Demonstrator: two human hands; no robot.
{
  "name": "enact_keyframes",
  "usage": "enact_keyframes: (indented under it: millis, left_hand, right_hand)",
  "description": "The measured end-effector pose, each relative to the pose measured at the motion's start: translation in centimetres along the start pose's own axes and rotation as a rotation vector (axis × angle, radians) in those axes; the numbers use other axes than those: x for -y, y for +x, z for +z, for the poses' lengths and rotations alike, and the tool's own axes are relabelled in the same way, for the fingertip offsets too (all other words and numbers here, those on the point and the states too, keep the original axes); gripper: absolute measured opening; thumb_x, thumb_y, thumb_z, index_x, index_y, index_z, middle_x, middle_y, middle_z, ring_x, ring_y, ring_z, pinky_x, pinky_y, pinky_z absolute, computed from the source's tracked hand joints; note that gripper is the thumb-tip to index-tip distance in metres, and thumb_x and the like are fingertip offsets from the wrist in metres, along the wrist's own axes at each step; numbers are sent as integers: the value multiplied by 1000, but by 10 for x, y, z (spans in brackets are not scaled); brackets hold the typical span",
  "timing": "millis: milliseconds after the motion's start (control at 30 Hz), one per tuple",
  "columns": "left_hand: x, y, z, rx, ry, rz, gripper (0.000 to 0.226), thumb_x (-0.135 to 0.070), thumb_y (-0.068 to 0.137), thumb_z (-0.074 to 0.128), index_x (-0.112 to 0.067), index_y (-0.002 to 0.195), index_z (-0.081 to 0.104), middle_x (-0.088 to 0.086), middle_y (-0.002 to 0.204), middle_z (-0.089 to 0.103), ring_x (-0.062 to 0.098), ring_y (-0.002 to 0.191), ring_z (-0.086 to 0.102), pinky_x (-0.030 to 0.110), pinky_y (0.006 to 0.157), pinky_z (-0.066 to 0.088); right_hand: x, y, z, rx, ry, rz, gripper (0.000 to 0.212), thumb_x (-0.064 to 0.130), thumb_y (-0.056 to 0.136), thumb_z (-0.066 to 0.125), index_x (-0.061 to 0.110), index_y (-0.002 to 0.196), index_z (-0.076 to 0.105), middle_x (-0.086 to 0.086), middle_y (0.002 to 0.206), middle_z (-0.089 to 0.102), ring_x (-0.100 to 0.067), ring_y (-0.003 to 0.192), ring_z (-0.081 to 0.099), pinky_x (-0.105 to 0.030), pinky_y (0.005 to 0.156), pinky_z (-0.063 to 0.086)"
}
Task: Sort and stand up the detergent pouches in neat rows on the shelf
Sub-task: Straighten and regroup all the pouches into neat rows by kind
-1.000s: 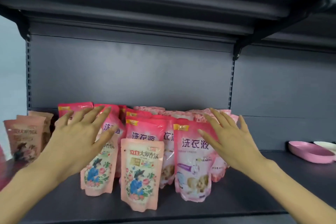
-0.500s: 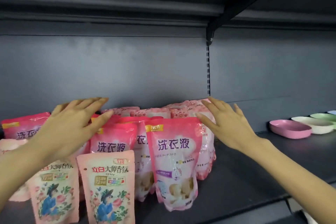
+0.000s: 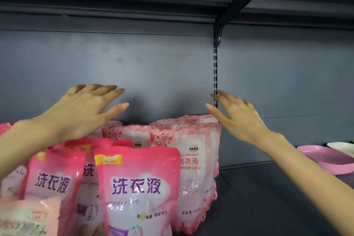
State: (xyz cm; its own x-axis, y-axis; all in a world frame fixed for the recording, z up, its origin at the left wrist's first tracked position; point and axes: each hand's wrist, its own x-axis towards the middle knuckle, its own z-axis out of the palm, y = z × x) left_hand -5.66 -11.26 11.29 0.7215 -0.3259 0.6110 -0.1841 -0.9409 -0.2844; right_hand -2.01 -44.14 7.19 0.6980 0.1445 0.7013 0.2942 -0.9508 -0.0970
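Fingers of left hand, right hand straight, empty, above glossy pink pouches

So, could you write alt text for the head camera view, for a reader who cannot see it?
A person's open left hand and right hand reach above standing pink plastic detergent pouches on a dark grey metal shelf. Brighter pink pouches stand in front, paler floral ones behind; a pink plastic tray lies at the right.

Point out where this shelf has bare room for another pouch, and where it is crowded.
Bare shelf deck lies between the rightmost pale pouch and the pink tray. Left of that, the pink pouches overlap tightly. Above the back row, space is free.
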Motion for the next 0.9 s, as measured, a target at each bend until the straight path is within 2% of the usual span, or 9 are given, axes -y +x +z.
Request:
enact_keyframes:
  millis: [133, 200, 400, 533, 600, 633, 700, 800, 900]
  left_hand:
    - [-29, 33, 16, 118, 132, -9, 124, -77, 45, -40, -31, 147, 14, -6, 154, 20, 15, 140, 22, 36, 112, 16]
    - [-41, 50, 27, 178, 171, -3, 128, -75, 40, -44, -32, 147, 12, -6, 155, 15, 14, 141, 19, 36, 114, 14]
    - [-65, 86, 44, 386, 179, -3, 131, -82, 31, -38, -36, 146, 3, -9, 156, 5, 12, 142, 11, 35, 115, 7]
    - [-68, 103, 45, 497, 153, -16, 137, -87, 26, -32, -35, 146, 8, -10, 156, 10, 11, 141, 17, 32, 114, 11]
    - [-66, 111, 50, 519, 138, -12, 120, -90, 44, -19, -36, 145, 15, -13, 153, 18, 11, 138, 25, 31, 112, 17]
    - [-67, 114, 53, 532, 120, -17, 100, -88, 61, -5, -36, 144, 18, -13, 153, 20, 11, 138, 28, 30, 111, 20]
    - [-71, 122, 60, 552, 82, -21, 63, -67, 87, 25, -36, 143, 25, -13, 150, 28, 12, 135, 33, 29, 109, 25]
    - [-79, 133, 67, 565, -11, 4, 45, -49, 93, 42, -35, 135, 41, -15, 131, 52, 7, 112, 50, 24, 96, 37]
    - [-82, 143, 78, 579, -120, 2, 33, -43, 92, 49, -33, 122, 55, -15, 111, 63, 4, 90, 53, 21, 82, 40]
  right_hand:
    - [-42, 26, 13, 9, 3, -37, 62, 59, 90, 24, 28, 143, 32, 8, 154, 22, -13, 141, 19, -48, 116, 13]
    - [-61, 36, 23, 42, 19, -52, 60, 59, 91, 25, 28, 143, 33, 9, 154, 21, -13, 141, 19, -47, 116, 13]
    - [-99, 66, 60, 181, 55, -70, 63, 61, 90, 26, 28, 145, 27, 7, 154, 21, -14, 141, 19, -41, 114, 17]
    - [-101, 79, 80, 205, 115, -89, 60, 58, 92, 33, 25, 142, 33, 5, 151, 25, -16, 137, 27, -38, 109, 25]
    - [-102, 85, 87, 116, 203, -65, 53, 54, 92, 39, 24, 135, 43, 5, 141, 35, -16, 128, 38, -37, 99, 36]
    - [-103, 89, 90, 51, 262, -39, 48, 52, 91, 43, 24, 130, 48, 5, 135, 40, -17, 123, 42, -37, 91, 40]
    - [-105, 94, 95, -73, 339, -19, 38, 46, 91, 48, 22, 119, 57, 6, 123, 49, -18, 112, 49, -35, 79, 44]
    - [-102, 97, 108, -128, 417, -48, 25, 41, 89, 56, 21, 102, 65, 8, 106, 58, -16, 98, 55, -32, 73, 47]
    - [-92, 99, 118, -36, 445, -80, 20, 44, 86, 60, 25, 87, 66, 12, 88, 66, -9, 82, 59, -28, 69, 47]
